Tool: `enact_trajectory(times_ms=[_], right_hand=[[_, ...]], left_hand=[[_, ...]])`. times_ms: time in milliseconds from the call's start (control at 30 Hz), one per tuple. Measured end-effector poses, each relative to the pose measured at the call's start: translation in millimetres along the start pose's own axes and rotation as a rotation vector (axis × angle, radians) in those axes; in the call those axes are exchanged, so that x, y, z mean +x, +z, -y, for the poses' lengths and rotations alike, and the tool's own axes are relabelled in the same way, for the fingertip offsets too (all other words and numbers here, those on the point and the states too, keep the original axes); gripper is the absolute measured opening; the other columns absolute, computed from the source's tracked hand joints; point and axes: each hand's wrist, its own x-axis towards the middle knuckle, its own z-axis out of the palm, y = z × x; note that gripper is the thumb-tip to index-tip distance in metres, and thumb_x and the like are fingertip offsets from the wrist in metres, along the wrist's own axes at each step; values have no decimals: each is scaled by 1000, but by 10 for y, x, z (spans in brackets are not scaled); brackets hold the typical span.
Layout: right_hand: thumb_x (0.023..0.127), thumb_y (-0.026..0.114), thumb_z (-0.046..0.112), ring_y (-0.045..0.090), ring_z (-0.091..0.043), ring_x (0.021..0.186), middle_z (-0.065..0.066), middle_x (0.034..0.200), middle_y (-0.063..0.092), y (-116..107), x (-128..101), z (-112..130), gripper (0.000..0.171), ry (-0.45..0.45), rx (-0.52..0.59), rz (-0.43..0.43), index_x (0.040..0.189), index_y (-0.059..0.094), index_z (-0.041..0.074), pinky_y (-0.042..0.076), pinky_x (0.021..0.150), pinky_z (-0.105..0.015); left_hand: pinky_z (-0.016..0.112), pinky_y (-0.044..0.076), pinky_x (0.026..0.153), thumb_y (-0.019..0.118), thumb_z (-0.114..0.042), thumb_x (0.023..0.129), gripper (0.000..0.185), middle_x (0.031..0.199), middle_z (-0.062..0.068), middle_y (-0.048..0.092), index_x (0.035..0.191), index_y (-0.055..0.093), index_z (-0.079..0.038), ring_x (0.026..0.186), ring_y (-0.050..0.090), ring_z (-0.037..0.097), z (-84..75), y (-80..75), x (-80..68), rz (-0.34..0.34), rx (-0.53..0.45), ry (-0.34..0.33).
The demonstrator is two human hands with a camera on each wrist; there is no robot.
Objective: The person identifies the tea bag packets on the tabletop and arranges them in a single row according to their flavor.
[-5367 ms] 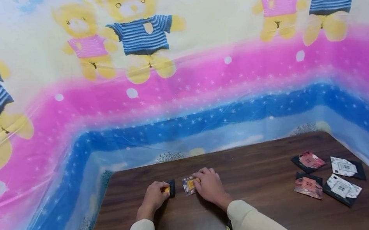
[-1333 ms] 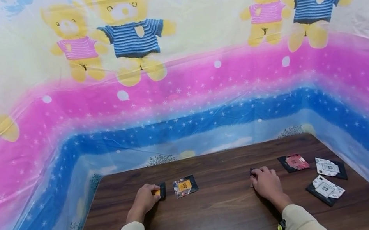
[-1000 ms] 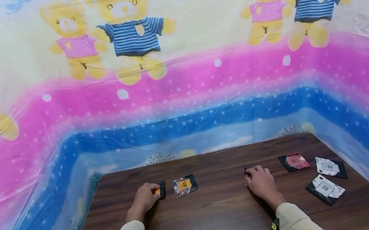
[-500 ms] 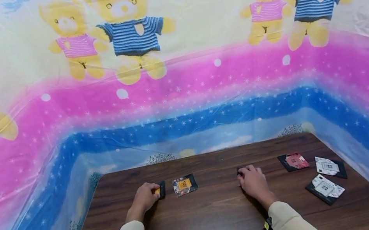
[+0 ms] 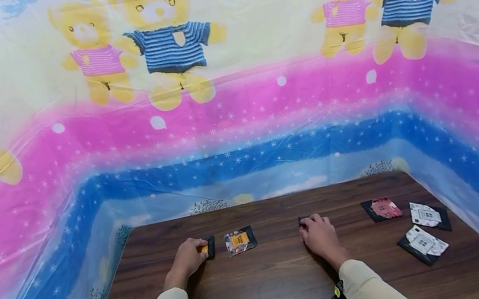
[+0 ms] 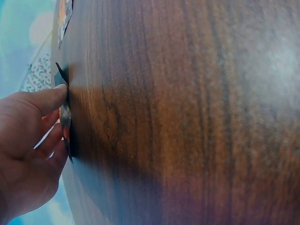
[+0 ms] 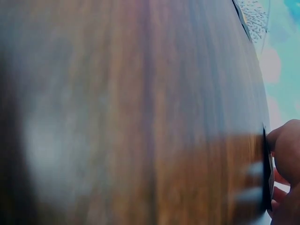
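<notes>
My left hand point(image 5: 187, 259) grips a small flat sachet point(image 5: 211, 247), black with a yellow label, on the table's left side. In the left wrist view, thumb and fingers hold opposite edges of that sachet point(image 6: 66, 115). A second yellow-labelled sachet point(image 5: 240, 241) lies flat just to its right, untouched. My right hand point(image 5: 321, 238) holds another sachet point(image 5: 302, 219) against the tabletop; only a dark edge shows in the head view, the rest being under the fingers. In the right wrist view this sachet point(image 7: 267, 173) appears edge-on beside the thumb.
On the right side of the brown wooden table point(image 5: 259, 289) lie a red-and-black sachet point(image 5: 383, 209) and two white-and-black ones, one sachet point(image 5: 430, 216) behind the other sachet point(image 5: 424, 244). A printed bear cloth point(image 5: 241, 164) hangs around the table's back and sides.
Earlier my right hand let go of the middle yellow-labelled sachet. One red sachet has left the right group, and my right hand has slid leftward with its sachet. The left hand keeps its hold.
</notes>
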Motion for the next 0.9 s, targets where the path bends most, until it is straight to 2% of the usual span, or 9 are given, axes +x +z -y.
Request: enact_trajectory(times_ms=[467, 900], right_hand=[[100, 64, 29, 52, -42, 126, -16, 138, 59, 125, 67, 222, 33, -29, 9, 48, 129, 69, 14, 44, 105, -60], [101, 63, 30, 53, -41, 126, -15, 135, 61, 209, 80, 421, 32, -102, 25, 59, 128, 70, 15, 46, 103, -58]], left_hand=[[59, 48, 104, 69, -5, 95, 32, 134, 23, 60, 127, 71, -4, 122, 57, 43, -19, -28, -13, 7, -4, -5], [58, 49, 103, 69, -5, 95, 32, 134, 23, 60, 127, 71, -3, 122, 57, 43, -35, -36, -29, 10, 9, -4]])
